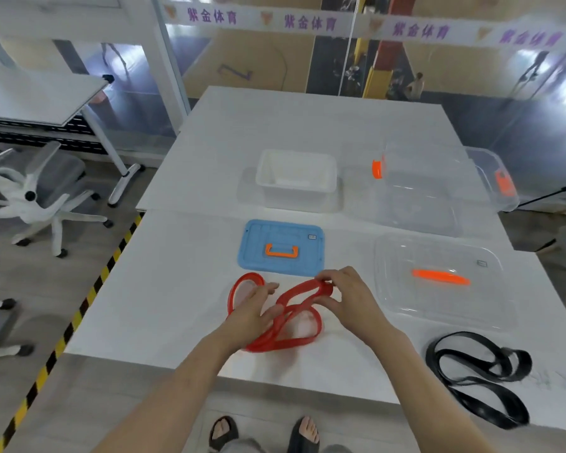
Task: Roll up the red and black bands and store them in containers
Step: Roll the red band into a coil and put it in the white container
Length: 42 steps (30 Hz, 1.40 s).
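The right hand (350, 302) has its fingers (330, 276) curled and clamped on one folded end of the red band (285, 342). A first turn of the roll seems to be forming there, though blur makes the turn itself hard to read. The left hand (254, 308) lies flat on the band, its fingers (270, 287) straight and slightly apart, pressing rather than gripping. The rest of the band sprawls in crossed loops on the bench (177, 289), mostly between the two sets of fingers and nearer the person, with one loop around the left fingertips.

The main risk is those crossings: wound in as they lie, they would likely put a twist in the roll and leave it lumpy. The rubber also looks springy, so if the right pinch eases while the left only presses, the start could uncoil. The white container (296, 173) stands well beyond the fingers, past the blue lid (281, 246), so a loose roll might spring open in transit. The black band (481, 377), well right of the right fingers, lies near the bench edge, where a forearm could nudge it off.
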Tool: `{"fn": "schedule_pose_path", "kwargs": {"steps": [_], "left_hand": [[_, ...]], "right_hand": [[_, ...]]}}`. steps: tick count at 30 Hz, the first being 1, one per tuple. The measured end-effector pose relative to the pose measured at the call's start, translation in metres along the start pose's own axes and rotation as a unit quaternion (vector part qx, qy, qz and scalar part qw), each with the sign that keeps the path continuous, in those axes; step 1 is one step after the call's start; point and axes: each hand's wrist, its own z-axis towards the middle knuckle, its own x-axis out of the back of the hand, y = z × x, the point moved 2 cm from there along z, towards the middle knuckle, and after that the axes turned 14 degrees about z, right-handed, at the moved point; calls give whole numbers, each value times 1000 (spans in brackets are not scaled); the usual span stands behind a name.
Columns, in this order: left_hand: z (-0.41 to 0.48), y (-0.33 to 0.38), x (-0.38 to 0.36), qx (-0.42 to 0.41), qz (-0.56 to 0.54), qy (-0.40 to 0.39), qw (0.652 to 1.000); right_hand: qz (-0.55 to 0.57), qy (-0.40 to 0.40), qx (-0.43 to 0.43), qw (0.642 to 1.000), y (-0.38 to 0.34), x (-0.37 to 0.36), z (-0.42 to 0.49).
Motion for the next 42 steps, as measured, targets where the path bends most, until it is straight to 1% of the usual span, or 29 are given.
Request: {"fn": "schedule_pose_path", "kwargs": {"steps": [3, 5, 9, 11, 15, 18, 19, 24, 28, 31, 32, 34, 35, 37, 40, 42], "left_hand": [[2, 23, 36, -57, -55, 5, 997], [-2, 40, 61, -84, -104, 18, 991], [-12, 62, 109, -131, -147, 46, 979], [-12, 68, 129, -139, -160, 65, 975], [-12, 78, 159, -138, -185, 138, 963], [-12, 83, 179, -146, -192, 195, 951], [-13, 86, 185, -151, -193, 201, 948], [-18, 98, 205, -174, -217, 171, 945], [-20, 104, 209, -176, -264, 153, 936], [-16, 103, 208, -144, -362, 142, 910], [-13, 103, 209, -126, -407, 140, 894], [-10, 105, 212, -105, -507, 135, 845], [-9, 107, 214, -99, -548, 130, 820], [-9, 111, 217, -95, -594, 116, 791], [-12, 119, 218, -88, -623, 90, 772], [-16, 125, 219, -73, -654, 84, 748]], "right_hand": [[36, 26, 18, 999, -45, 17, 13], [52, 50, 45, 996, -78, 31, 23], [51, 69, 95, 992, -141, 55, 45], [31, 70, 124, 989, -167, 62, 55], [-11, 69, 191, 979, -210, 70, 73], [15, 90, 197, 976, -234, 74, 81], [28, 100, 199, 975, -241, 75, 83], [98, 177, 207, 957, -266, 80, 91], [128, 182, 197, 955, -270, 77, 94], [192, 218, 166, 942, -250, 75, 91], [213, 229, 146, 939, -241, 71, 89], [246, 232, 100, 936, -220, 56, 82], [259, 224, 80, 936, -211, 46, 79], [282, 201, 50, 937, -197, 26, 73], [308, 157, 37, 938, -189, 4, 67], [297, 128, 44, 945, -191, -5, 66]]}}
